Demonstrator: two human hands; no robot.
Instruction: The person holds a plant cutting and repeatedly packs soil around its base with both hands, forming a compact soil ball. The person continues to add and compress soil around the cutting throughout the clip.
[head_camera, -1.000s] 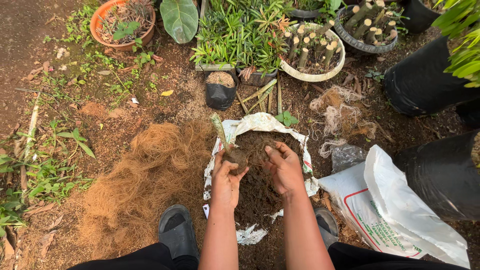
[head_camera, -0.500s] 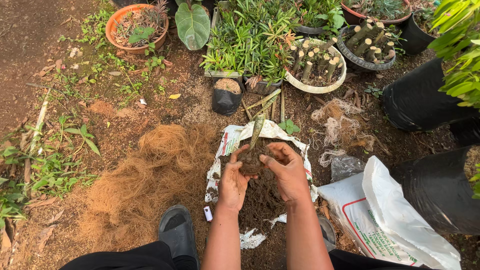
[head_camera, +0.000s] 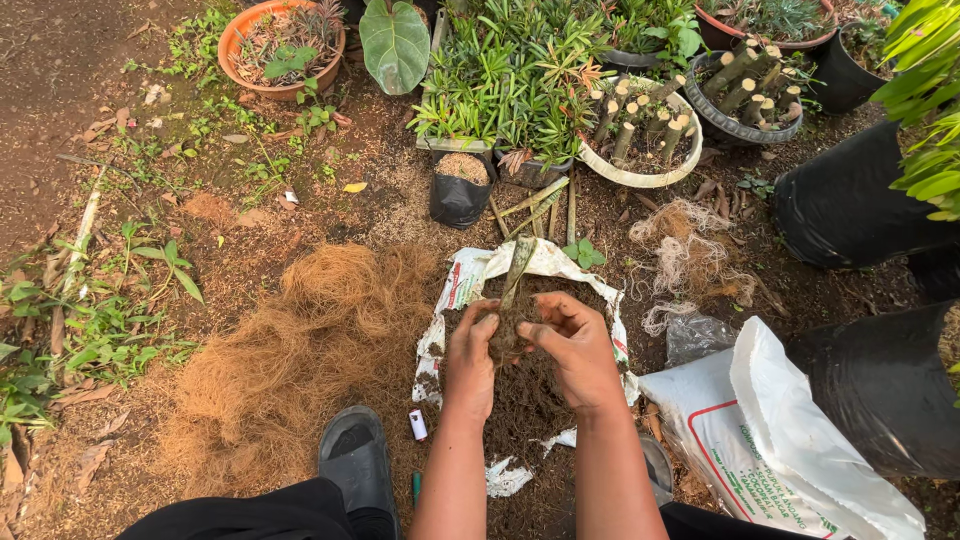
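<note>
You've got a short green-brown stem cutting (head_camera: 517, 272) standing almost upright, tilted slightly right, its base buried in a dark clump of soil (head_camera: 505, 335) that you press between both hands. Your left hand (head_camera: 470, 355) cups the clump from the left, fingers curled tight against it; your right hand (head_camera: 573, 345) closes in from the right, thumb and fingers clenched on the same soil. All of this sits above a mound of dark potting soil (head_camera: 520, 405) heaped on a torn white plastic sack (head_camera: 470, 275) spread on the ground. Just left lies a pile of brown coconut fibre (head_camera: 300, 340). Your black sandal (head_camera: 353, 462) is planted below it. To the right, a white printed bag (head_camera: 760, 440) lies beside large black grow bags (head_camera: 860, 200). Ahead, a small black soil-filled nursery bag (head_camera: 460, 190) stands near a white pot of cut stems (head_camera: 640, 130).
</note>
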